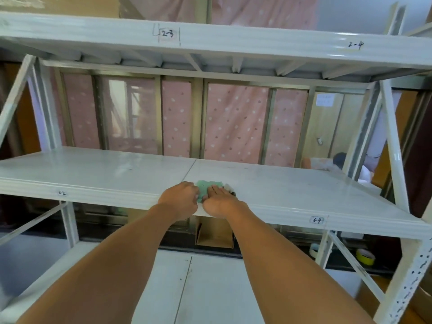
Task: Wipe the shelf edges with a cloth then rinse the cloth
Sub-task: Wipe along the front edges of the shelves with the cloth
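A green cloth [207, 186] lies on the middle white shelf [93, 169], close to its front edge [105, 195]. My right hand [219, 201] rests flat on the cloth, fingers stretched forward, palm over the edge. My left hand [180, 199] sits just left of it, fingers curled onto the cloth's left side and gripping it at the shelf edge. Most of the cloth is hidden under both hands. A small dark and white bit shows at the cloth's right end.
A white upper shelf [233, 40] hangs overhead and a lower shelf [210, 288] lies beneath my arms. Slanted white uprights [395, 148] stand at the right. A cardboard box [215, 235], tape rolls [365, 257] and a person [339, 162] lie behind the rack.
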Motion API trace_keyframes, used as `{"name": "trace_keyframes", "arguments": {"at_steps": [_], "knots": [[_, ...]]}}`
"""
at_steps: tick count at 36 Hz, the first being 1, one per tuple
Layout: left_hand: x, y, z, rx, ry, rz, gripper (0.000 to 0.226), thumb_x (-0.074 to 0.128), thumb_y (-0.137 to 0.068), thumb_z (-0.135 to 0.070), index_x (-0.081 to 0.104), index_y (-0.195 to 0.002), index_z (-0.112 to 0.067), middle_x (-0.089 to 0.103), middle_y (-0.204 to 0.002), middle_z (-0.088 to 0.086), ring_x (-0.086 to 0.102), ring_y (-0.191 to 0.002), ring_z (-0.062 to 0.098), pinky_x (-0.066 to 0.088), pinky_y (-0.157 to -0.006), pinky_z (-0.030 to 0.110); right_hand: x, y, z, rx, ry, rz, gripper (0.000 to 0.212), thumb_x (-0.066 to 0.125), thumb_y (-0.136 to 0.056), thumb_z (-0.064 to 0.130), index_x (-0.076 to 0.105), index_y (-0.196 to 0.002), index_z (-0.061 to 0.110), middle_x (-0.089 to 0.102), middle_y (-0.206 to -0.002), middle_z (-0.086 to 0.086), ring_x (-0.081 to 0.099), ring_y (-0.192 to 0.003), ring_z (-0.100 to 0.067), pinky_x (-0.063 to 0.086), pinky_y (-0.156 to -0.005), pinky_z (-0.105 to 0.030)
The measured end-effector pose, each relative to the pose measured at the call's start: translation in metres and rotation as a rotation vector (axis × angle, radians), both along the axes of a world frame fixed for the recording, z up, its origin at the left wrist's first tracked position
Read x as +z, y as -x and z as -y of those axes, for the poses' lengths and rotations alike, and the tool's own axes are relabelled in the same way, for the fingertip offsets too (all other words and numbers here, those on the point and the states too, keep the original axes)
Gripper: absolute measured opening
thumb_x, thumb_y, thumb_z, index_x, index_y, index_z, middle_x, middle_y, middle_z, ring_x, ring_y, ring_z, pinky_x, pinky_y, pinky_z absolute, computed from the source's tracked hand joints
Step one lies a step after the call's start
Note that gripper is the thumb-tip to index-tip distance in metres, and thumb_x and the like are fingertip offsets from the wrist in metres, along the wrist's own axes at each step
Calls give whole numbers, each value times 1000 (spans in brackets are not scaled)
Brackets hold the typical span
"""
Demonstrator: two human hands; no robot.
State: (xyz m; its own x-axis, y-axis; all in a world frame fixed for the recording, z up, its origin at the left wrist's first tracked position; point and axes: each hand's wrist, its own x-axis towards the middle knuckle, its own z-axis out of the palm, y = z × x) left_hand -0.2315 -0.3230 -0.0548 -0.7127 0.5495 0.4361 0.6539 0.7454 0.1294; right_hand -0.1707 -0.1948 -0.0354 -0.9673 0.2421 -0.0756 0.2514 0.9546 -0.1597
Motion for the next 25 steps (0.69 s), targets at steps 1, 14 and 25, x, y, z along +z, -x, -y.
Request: {"name": "trace_keyframes", "arguments": {"at_steps": [1, 14, 25], "knots": [[1, 2, 9, 6, -4, 2, 23, 48, -99, -28, 61, -115, -19, 59, -122, 0, 57, -103, 16, 51, -89, 31, 1, 4, 8, 2, -3, -2, 62, 19, -106, 37, 0, -161, 15, -6, -168, -3, -4, -154, -21, 1, -124, -41], [-14, 49, 126, 22, -13, -87, 46, 50, -95, -12, 53, -141, -19, 37, -156, 1, 31, -145, 17, 32, -116, 34, -4, 60, 119, 15, 12, -17, 64, 23, -105, 36, 0, -160, 15, -6, -168, -2, -2, -154, -22, 2, -123, -42], [-14, 109, 212, 61, -54, -1, 39, 44, -99, -22, 55, -136, -26, 40, -154, -1, 34, -143, 17, 41, -109, 37, 6, 115, 205, 59, 55, 42, 68, 17, -105, 45, -6, -160, 13, -11, -167, -4, -8, -154, -24, -1, -123, -44]]}}
